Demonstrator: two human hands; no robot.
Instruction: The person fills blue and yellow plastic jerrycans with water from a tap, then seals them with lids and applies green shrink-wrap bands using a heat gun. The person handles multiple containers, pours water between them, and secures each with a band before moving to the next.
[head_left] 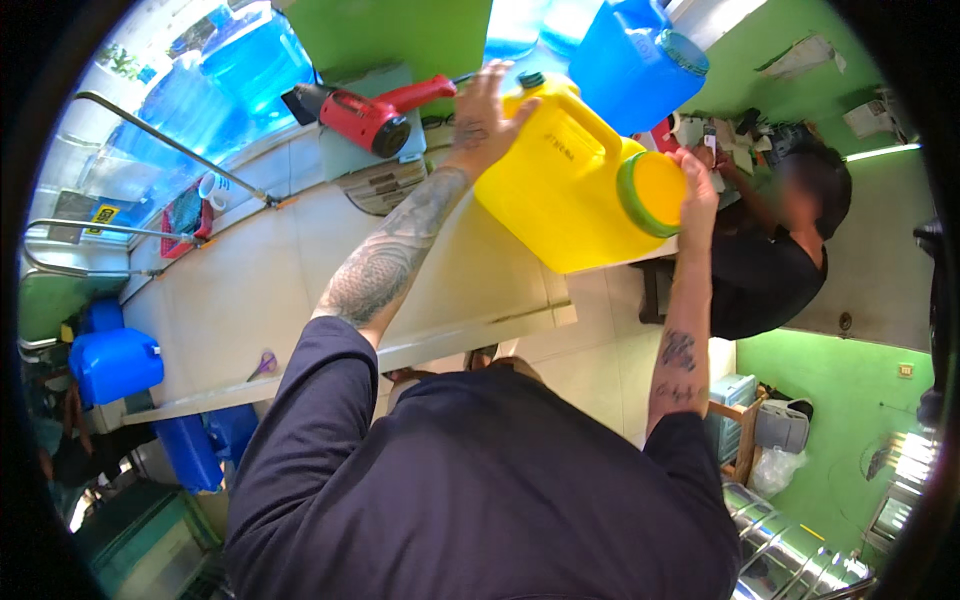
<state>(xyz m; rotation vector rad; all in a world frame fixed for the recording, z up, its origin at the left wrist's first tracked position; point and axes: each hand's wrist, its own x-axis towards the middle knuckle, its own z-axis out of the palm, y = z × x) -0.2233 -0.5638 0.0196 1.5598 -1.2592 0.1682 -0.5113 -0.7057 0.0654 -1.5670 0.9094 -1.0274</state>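
A large yellow plastic jug (550, 185) with a moulded handle stands at the counter's right end, between my hands. Its wide round lid (657, 193) is yellow with a green rim and faces right; a small dark green cap (531, 80) sits on top. My left hand (485, 120) rests against the jug's upper left side, fingers stretched and thumb over the edge. On the other side, my right hand (697, 190) curls around the edge of the wide lid. Left of my left hand lies a red and black heat gun (370, 118) on the counter.
Behind the yellow jug stands a blue jug (635, 70). The pale counter (250, 300) carries purple scissors (263, 365) and a red basket (185, 225) at left. A blue container (115, 365) is beyond its left end. Another person (770, 250) sits close at right.
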